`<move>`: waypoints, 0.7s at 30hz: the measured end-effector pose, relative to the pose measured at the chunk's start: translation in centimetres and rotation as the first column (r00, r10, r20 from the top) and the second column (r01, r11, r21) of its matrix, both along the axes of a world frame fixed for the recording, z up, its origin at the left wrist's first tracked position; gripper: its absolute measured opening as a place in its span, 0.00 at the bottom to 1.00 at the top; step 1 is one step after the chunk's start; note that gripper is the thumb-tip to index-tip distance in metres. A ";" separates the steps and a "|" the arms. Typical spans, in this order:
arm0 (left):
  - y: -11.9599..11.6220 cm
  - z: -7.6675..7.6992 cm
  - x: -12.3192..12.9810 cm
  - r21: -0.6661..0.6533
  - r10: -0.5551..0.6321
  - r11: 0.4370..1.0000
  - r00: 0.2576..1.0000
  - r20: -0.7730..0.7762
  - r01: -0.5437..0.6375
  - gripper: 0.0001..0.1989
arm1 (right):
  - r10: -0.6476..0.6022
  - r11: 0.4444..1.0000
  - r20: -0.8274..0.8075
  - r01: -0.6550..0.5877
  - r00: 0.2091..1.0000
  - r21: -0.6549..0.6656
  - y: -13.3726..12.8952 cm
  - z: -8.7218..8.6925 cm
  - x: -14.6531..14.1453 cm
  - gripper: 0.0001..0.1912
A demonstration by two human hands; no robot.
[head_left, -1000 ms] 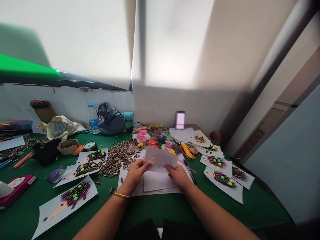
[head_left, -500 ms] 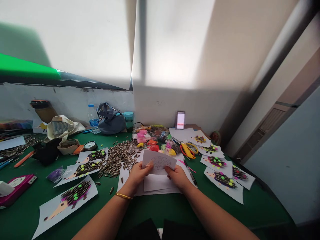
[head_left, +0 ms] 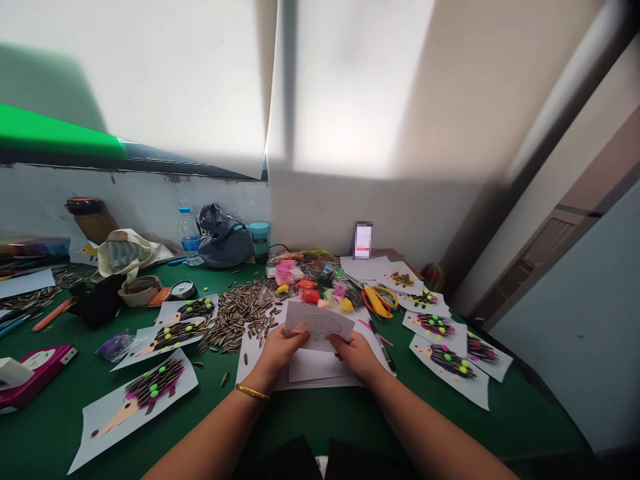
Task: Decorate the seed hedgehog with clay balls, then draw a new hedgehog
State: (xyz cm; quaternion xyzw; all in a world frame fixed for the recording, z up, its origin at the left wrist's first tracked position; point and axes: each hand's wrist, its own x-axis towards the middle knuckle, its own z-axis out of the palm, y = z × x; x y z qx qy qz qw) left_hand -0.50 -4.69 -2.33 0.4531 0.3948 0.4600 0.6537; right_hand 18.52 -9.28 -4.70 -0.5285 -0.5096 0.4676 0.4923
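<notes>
Both of my hands hold one small sheet of paper (head_left: 318,320) with a hedgehog outline drawn on it, raised and tilted toward me. My left hand (head_left: 283,347) pinches its left edge, thumb on top; a gold bangle circles that wrist. At the lower right edge, my right hand (head_left: 356,353) grips it the same way, its fingertips partly hidden behind. Beneath lie white sheets (head_left: 320,368) on the green table. A heap of sunflower seeds (head_left: 240,312) spreads left of the paper. Behind it are bags of coloured clay (head_left: 305,283).
Hedgehog pictures made with seeds lie at left (head_left: 145,400) and right (head_left: 450,367). Yellow-handled scissors (head_left: 377,301) and a black pen (head_left: 384,350) are right of the sheets. A phone (head_left: 363,240) leans on the wall. A water bottle (head_left: 188,240) and blue bag (head_left: 225,240) stand behind.
The view has shifted slightly, so the table's things appear a little further right. My hands keep their grip on the drawn sheet, with its tilt changed very little.
</notes>
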 end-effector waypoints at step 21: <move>0.3 0.7 -0.8 0.046 -0.041 0.998 0.980 -0.196 0.051 0.26 | -0.030 0.999 -0.008 0.030 1.000 -0.016 -0.1 0.6 0.1 0.26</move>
